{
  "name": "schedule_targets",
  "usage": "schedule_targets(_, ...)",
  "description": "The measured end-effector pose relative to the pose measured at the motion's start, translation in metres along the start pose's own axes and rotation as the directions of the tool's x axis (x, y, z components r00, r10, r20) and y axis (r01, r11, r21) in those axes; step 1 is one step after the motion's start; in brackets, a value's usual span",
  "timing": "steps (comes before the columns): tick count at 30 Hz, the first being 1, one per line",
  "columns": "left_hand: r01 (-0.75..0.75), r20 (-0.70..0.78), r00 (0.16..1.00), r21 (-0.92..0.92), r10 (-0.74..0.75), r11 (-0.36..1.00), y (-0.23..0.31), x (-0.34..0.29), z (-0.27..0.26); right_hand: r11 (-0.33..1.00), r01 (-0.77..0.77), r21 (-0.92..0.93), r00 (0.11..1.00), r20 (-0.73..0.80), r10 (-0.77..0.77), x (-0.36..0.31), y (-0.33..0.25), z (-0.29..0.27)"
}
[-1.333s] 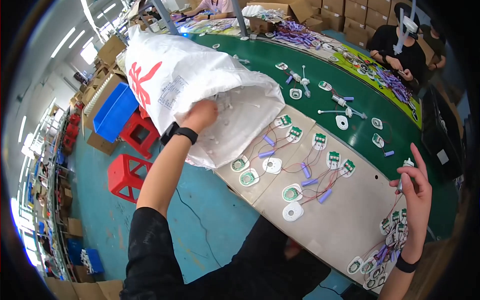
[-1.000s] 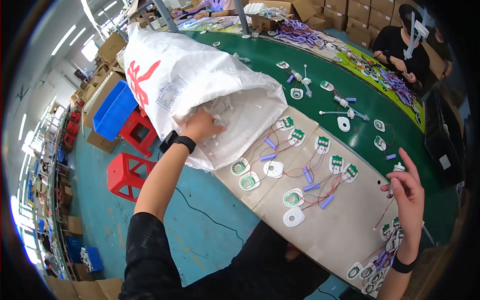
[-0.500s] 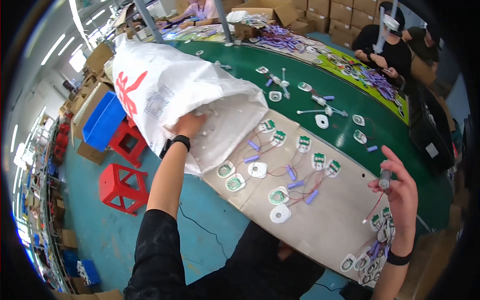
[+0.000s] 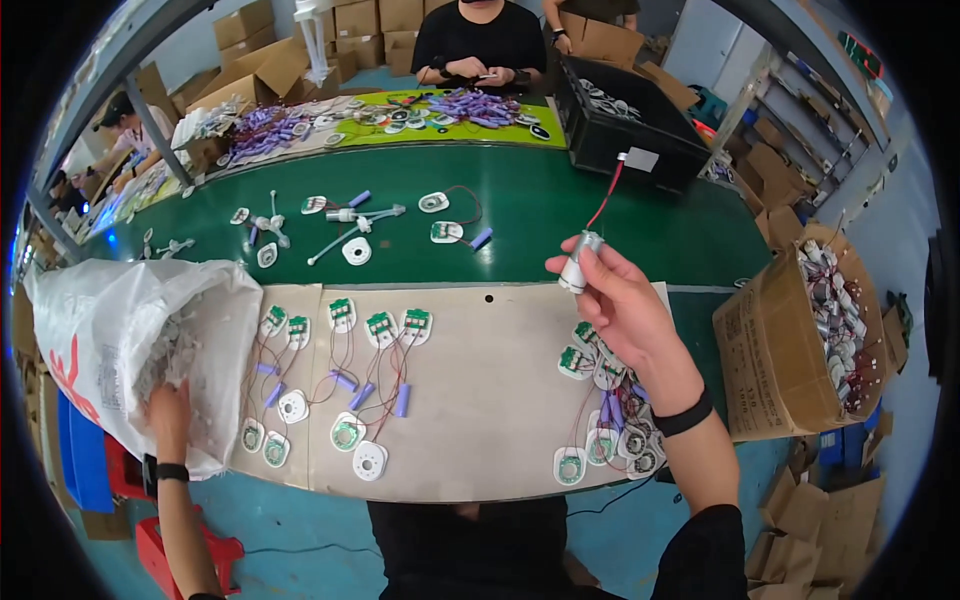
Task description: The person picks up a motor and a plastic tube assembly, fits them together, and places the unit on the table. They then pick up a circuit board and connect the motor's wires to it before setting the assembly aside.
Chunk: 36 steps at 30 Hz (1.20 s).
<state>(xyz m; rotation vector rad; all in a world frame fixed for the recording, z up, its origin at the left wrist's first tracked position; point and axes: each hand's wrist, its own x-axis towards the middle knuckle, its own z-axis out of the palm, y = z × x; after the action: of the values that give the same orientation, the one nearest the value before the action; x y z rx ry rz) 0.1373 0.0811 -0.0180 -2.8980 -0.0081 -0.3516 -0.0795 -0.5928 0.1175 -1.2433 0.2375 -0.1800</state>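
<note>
My right hand [image 4: 625,300] is raised above the workboard, thumb and fingers closed round a small silver cylindrical motor [image 4: 577,268]. A red lead ending in a white connector sticks up from the motor. My left hand [image 4: 168,412] reaches into the mouth of a white woven sack [image 4: 95,330] lying at the left, among whitish plastic parts [image 4: 178,345]; its fingertips are hidden there. Between my hands lie white rounded plates with green circuit boards [image 4: 380,328], wired to purple cylindrical cells [image 4: 402,400]. Below my right hand is a pile of similar wired plates [image 4: 601,446].
A brown carton [image 4: 765,350] full of motors with leads stands right of the beige board [image 4: 480,400]. Beyond runs a green bench [image 4: 540,215] with white assemblies [image 4: 362,215] and a black crate [image 4: 630,130]. A co-worker [image 4: 480,45] sits opposite. A red stool [image 4: 185,545] stands lower left.
The view has swung to the right, bringing the carton of motors into sight. My right hand still holds the motor, now with its lead pointing up; my left hand remains in the sack.
</note>
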Motion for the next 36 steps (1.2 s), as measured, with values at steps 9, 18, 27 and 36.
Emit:
schedule_targets(9, 0.034, -0.241, 0.971, 0.185, 0.012, 0.982, 0.06, -0.064, -0.083, 0.999, -0.035, -0.029, 0.999, -0.031, 0.034, 0.015, 0.017, -0.009)
schedule_targets(18, 0.082, 0.026, 0.994, -0.8, -0.102, 0.594, 0.026, -0.047, -0.079, 0.997, -0.047, 0.064, 0.999, -0.002, 0.048, 0.014, 0.011, 0.014)
schedule_targets(27, 0.391, 0.134, 0.911, -0.576, 0.389, -0.718, 0.226, -0.101, -0.193, 0.938, -0.007, 0.347, 0.992, 0.122, -0.037, 0.006, 0.037, 0.03)
schedule_targets(36, 0.57, 0.213, 0.771, -0.649, 0.6, -0.503, 0.337, -0.138, -0.212, 0.925, 0.298, 0.238, 0.953, -0.011, -0.304, -0.037, 0.027, 0.065)
